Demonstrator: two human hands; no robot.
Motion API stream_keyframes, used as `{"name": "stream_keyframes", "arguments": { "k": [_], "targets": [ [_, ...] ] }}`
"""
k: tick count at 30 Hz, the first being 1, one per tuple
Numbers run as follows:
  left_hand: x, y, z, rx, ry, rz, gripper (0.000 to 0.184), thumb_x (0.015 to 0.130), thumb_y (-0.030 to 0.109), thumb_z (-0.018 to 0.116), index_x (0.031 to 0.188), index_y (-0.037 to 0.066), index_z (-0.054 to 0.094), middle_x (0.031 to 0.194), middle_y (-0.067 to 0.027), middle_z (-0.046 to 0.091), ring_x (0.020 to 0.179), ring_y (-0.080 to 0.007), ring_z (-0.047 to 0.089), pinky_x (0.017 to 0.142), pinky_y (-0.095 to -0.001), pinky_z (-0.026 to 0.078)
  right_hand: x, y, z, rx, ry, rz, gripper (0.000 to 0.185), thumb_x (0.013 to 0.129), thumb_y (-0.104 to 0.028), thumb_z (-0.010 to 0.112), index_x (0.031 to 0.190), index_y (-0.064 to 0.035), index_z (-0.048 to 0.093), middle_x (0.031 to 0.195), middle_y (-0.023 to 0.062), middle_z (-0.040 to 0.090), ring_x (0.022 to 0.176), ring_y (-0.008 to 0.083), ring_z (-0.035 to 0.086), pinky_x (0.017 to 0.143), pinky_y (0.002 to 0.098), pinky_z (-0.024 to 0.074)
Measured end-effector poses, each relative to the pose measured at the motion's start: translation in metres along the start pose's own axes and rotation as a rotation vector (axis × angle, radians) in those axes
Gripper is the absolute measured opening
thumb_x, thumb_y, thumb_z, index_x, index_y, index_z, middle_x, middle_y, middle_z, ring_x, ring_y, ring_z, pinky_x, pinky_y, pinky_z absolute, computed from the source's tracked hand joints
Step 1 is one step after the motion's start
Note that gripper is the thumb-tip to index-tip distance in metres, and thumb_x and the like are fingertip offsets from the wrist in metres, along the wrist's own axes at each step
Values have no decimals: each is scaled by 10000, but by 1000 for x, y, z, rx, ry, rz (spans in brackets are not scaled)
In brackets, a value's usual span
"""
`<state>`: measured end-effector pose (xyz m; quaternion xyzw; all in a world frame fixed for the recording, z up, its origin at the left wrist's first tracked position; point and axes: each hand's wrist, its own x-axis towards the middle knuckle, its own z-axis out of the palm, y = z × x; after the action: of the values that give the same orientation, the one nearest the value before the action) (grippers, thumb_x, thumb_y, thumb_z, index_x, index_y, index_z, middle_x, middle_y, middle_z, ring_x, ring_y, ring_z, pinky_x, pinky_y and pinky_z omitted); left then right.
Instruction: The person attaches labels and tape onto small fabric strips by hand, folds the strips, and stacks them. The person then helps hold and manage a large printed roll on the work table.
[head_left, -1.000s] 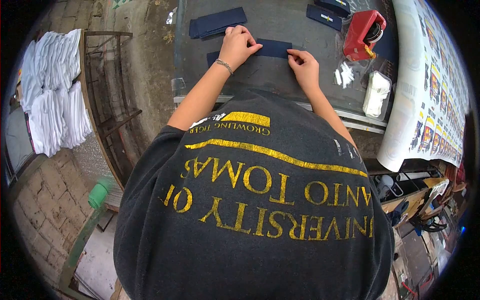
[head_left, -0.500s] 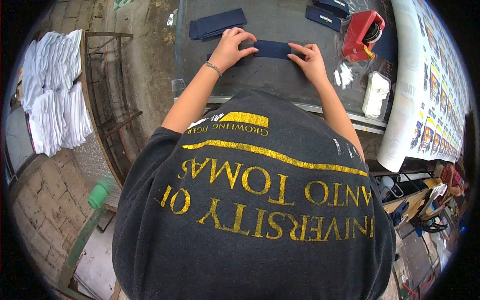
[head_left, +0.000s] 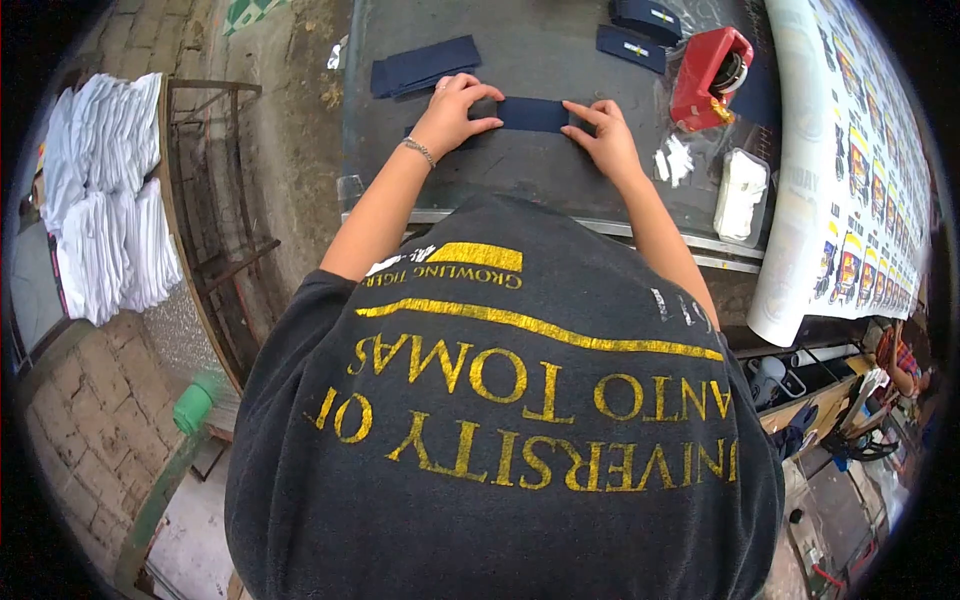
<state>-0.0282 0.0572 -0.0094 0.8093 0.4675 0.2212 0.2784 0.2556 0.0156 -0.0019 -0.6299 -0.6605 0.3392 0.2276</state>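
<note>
A dark navy cloth strip point(head_left: 533, 114) lies lengthwise between my two hands on the dark tabletop point(head_left: 500, 172). My left hand point(head_left: 452, 112) holds its left end, thumb and index finger at the corners. At the right end, the thumb and index finger of my right hand point(head_left: 606, 140) grip it the same way. Beyond my left hand lies a stack of navy strips point(head_left: 425, 66), and part of another navy piece shows under that hand. Farther right are navy pieces with small printed labels point(head_left: 632, 48).
A red tape dispenser point(head_left: 710, 80), small white pieces point(head_left: 675, 160) and a clear tray of white items point(head_left: 741, 195) are on the table's right. A large printed roll point(head_left: 795, 200) borders it. White garments point(head_left: 115, 200) lie on a rack at left; a person point(head_left: 905, 365) is at far right.
The view has shifted slightly, so the table things appear a little lower and farther left. Both hands stay at the ends of the navy cloth strip.
</note>
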Motion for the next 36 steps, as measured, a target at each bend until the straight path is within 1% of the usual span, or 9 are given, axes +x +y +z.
{"name": "stream_keyframes", "arguments": {
  "k": [3, 6, 10, 20, 25, 29, 32, 34, 36],
  "targets": [
    [1, 3, -3, 14, -65, -53, 382, 773, 261, 813, 1124, 181, 686, 1146, -78, 558, 1158, -318, 464, 1005, -435, 408, -9, 10, -4, 121, 115, -48, 343, 809, -172, 791, 1145, -155, 727, 1011, 23, 555, 669, 99, 475, 643, 250, 444],
    [-1, 6, -6, 19, -27, -37, 349, 792, 206, 783, 1121, 147, 685, 1145, -84, 578, 1151, -310, 495, 1006, -429, 402, -34, 24, -29, 132, 330, 77, 237, 784, -155, 779, 1005, -84, 736, 911, 56, 590, 777, 176, 543, 724, 301, 462],
    [-10, 16, -13, -37, 30, -44, 319, 807, 153, 746, 1118, 118, 684, 1129, -82, 604, 1124, -297, 531, 1005, -417, 397, -74, 54, -63, 115, 557, 285, 156, 773, -140, 789, 880, -52, 717, 846, 36, 608, 682, 136, 508, 669, 280, 457],
    [-22, 49, -3, -52, -40, 8, 274, 824, 148, 737, 1091, 113, 687, 1048, -63, 633, 1073, -247, 569, 973, -380, 422, -100, 96, -61, 129, 549, 378, 189, 773, -162, 782, 870, -12, 720, 749, 52, 625, 641, 132, 559, 647, 285, 482],
    [-21, 60, 1, -84, -125, 43, 257, 842, 154, 729, 1089, 103, 680, 1050, -62, 634, 1060, -245, 577, 961, -371, 435, -93, 102, -49, 72, 475, 388, 235, 771, -200, 784, 895, -19, 699, 923, 124, 629, 790, 234, 595, 768, 357, 489],
    [-22, 60, 4, -123, -160, 55, 263, 844, 162, 730, 1092, 95, 673, 1054, -57, 639, 1060, -235, 579, 960, -356, 438, -93, 101, -49, 78, 462, 370, 219, 779, -189, 775, 883, -18, 689, 919, 120, 622, 787, 232, 586, 766, 353, 487],
    [-22, 60, 5, -125, -151, 43, 269, 850, 175, 732, 1099, 92, 676, 1055, -50, 646, 1047, -223, 586, 949, -351, 445, -95, 85, -55, 21, 489, 292, 191, 792, -168, 767, 881, -22, 681, 859, 82, 622, 722, 180, 561, 714, 312, 480],
    [-20, 61, 5, -165, -150, -24, 265, 855, 189, 731, 1095, 89, 681, 1055, -46, 649, 1036, -217, 589, 939, -349, 450, -94, 63, -64, 148, 402, 380, 148, 824, -143, 747, 884, -27, 677, 774, 18, 610, 659, 107, 512, 646, 261, 450],
    [-17, 62, 4, -200, -145, -97, 263, 860, 203, 730, 1092, 85, 687, 1055, -43, 651, 1024, -212, 593, 929, -347, 456, -82, 73, -52, 358, 422, 249, 123, 852, -133, 728, 913, -33, 690, 719, -31, 594, 631, 61, 478, 605, 229, 418]
  ]
}}
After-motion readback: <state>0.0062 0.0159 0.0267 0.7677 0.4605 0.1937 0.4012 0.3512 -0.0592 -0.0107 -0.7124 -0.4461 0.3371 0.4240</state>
